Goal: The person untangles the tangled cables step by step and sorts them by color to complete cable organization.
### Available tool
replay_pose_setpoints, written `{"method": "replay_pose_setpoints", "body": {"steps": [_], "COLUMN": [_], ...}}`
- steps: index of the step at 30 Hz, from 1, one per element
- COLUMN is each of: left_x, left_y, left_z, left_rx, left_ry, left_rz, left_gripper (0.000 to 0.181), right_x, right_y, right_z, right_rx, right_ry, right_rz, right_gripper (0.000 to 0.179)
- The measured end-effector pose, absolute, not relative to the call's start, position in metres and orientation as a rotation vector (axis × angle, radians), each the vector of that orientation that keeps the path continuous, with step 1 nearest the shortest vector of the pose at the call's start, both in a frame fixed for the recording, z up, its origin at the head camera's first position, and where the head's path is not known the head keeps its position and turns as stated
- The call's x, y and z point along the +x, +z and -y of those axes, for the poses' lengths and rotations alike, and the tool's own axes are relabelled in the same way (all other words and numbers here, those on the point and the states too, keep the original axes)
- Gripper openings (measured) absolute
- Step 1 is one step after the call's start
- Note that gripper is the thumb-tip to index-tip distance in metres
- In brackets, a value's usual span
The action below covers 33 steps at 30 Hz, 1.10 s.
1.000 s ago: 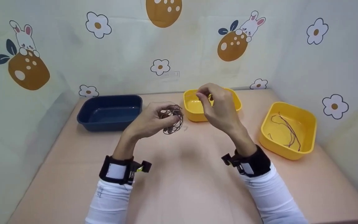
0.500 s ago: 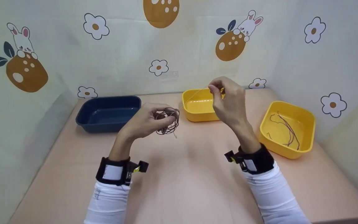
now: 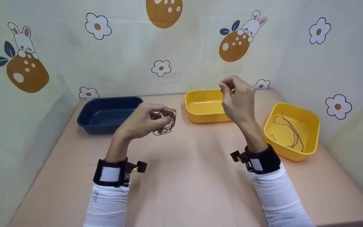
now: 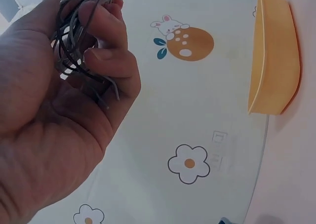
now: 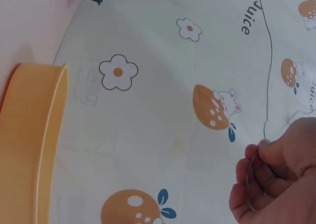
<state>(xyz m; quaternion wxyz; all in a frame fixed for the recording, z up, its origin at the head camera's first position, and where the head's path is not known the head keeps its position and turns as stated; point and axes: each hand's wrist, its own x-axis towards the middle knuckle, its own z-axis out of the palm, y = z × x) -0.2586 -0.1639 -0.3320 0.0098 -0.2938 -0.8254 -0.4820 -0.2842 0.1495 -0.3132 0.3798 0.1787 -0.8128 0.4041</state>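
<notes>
A tangled bundle of thin dark wires (image 3: 169,126) is held by my left hand (image 3: 139,121) above the middle of the table. In the left wrist view the fingers curl round the bundle (image 4: 69,34), and several loose wire ends stick out. To the right and a little higher, my right hand (image 3: 240,104) pinches one thin wire (image 5: 270,61) between thumb and fingertip. In the right wrist view this wire runs from the pinch up toward the left hand. Part of it also lies curved across the right palm. Where the wire enters the bundle is hard to make out.
A dark blue bin (image 3: 106,128) stands at the back left. One yellow bin (image 3: 205,119) sits at the back middle, partly behind the right hand. Farther right, another yellow bin (image 3: 285,154) holds several loose wires (image 3: 296,134). A patterned curtain (image 3: 194,47) borders the table (image 3: 184,189).
My right hand has moved up and to the right, drawing out a length of wire. My left hand has shifted left with the bundle, so the hands are farther apart.
</notes>
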Motion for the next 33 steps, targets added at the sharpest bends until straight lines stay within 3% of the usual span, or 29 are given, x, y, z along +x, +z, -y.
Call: {"method": "replay_pose_setpoints", "body": {"steps": [8,16,33], "left_x": [-0.260,-0.265,-0.264], "left_y": [-0.331,-0.332,-0.334], "left_z": [0.185,0.190,0.184], "left_rx": [-0.693,-0.658,-0.668], "left_ry": [-1.450,-1.436,-1.654], "left_rz": [2.520,2.483,2.384], "left_gripper": [0.020,0.020,0.023], "right_x": [-0.291,-0.298,-0.346], "right_y": [-0.309,-0.308,-0.335], "right_z": [-0.169,-0.183,-0.208], "right_rx": [0.357,0.148,-0.197], "right_ry": [1.068,1.358,1.277], "right_rz": [2.229,2.292,2.349], "right_gripper": [0.014,0.018,0.024]}}
